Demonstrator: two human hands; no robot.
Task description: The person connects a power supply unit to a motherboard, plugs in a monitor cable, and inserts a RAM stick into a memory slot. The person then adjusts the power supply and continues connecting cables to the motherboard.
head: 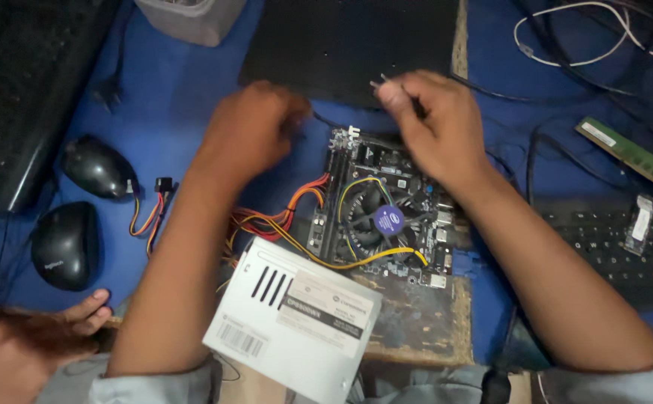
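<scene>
Crowding my view, a grey metal power supply box (pixel 293 318) with orange and yellow wires (pixel 281 221) lies near, two black computer mice (pixel 79 206) left, a green memory stick (pixel 629 153) far right. My right hand (pixel 435 127) pinches a thin black cable (pixel 416 105) between pressed fingertips, just above the dark green motherboard (pixel 386 217)'s far edge. My left hand (pixel 255 127) is curled; I cannot tell what it grips.
</scene>
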